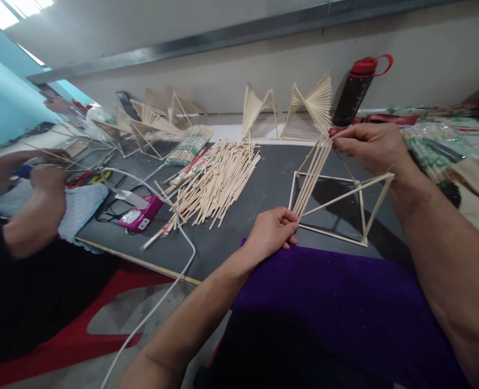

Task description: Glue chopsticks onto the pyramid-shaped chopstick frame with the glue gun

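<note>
On the dark table stands a wooden stick frame (332, 237), with several sticks laid side by side along one slanted side. My left hand (274, 229) is closed in a pinch at the lower end of those slanted chopsticks (312, 181), by the frame's near corner. At their upper end, my right hand (375, 146) pinches the tips between thumb and fingers. A heap of loose chopsticks (223, 183) lies left of the frame. Under my forearms, a purple cloth (324, 292) covers the table's near edge.
Finished-looking stick structures (308, 111) stand along the wall, beside a dark bottle (355, 89) with a red lid. A purple power box (142, 213) and a white cable (186, 237) lie left. Packed chopsticks (437, 143) lie right. Another person's hands (48, 173) work at far left.
</note>
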Motion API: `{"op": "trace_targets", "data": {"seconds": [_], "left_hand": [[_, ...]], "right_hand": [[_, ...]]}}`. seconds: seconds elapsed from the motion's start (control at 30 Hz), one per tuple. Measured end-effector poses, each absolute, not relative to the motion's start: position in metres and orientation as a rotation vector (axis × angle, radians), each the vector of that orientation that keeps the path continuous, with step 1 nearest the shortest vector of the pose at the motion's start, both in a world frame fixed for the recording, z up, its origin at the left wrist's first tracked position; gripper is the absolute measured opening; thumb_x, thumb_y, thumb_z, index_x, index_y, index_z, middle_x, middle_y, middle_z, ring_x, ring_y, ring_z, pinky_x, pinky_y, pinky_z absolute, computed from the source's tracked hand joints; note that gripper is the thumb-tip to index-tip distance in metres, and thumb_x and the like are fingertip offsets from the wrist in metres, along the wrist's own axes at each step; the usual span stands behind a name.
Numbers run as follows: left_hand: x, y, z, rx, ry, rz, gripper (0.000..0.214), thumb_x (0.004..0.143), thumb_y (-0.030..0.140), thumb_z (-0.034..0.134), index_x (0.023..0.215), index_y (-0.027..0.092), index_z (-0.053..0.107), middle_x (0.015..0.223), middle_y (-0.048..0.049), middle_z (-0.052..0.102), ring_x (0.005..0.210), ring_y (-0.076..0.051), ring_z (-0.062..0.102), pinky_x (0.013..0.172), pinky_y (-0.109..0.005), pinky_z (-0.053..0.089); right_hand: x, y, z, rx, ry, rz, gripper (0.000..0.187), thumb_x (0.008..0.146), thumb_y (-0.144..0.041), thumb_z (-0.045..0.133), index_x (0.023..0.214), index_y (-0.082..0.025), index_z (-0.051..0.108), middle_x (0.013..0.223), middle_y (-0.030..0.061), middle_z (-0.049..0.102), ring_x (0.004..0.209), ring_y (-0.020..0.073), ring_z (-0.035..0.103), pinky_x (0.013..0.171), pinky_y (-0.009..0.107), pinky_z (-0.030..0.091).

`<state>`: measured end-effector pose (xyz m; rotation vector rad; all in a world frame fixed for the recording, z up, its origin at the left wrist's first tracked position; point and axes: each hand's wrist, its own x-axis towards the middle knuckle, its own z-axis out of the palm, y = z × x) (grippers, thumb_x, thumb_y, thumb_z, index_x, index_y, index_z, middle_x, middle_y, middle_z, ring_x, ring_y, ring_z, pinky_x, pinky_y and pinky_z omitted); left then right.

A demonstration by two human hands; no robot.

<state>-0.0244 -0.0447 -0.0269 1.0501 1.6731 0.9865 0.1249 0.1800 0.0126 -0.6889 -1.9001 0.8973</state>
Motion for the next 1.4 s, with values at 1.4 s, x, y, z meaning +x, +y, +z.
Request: {"op": "trace_targets", "data": {"seconds": [1.4], "left_hand": [[-0.0248,-0.0424,-0.0279,0.991,1.667,1.035,0.01,0.079,0.011,0.067,0.086,0.015,0.061,0.069,0.0002,0.063,0.058,-0.011,0.068,0.043,-0.017,0.047]], "right_hand": [[0.1226,0.1776,0.0176,-0.692,-1.949,0.791,0.006,0.075,-0.022,0.071,0.075,-0.023,0.077,0.062,-0.0002,0.063,0.061,0.0165,0.058,0.059,0.031,0.046]]}}
